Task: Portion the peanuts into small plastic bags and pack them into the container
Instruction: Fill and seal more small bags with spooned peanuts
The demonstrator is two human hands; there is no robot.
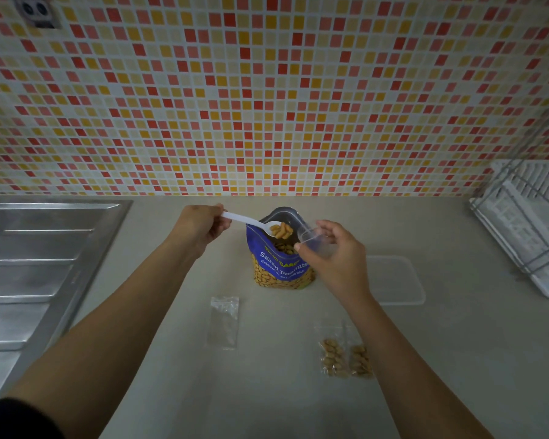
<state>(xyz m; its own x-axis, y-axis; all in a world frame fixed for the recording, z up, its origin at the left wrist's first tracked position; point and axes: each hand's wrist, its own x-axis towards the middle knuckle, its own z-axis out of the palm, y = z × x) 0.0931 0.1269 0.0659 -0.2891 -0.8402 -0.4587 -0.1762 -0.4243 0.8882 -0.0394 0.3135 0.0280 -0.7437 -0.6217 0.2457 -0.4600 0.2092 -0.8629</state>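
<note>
Beige counter (267, 391) below mosaic tiles holds an upright blue peanut bag (279, 267), its top open. Left hand (200, 228) pinches a white spoon (251, 221) heaped with peanuts (282, 230) over it; right hand (336, 251) grips a clear small bag (311, 237) beside.

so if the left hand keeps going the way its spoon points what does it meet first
Most likely the open mouth of the small clear bag held by the right hand, just past the loaded spoon that the left hand holds above the peanut pouch. Depth is unclear here.
</note>
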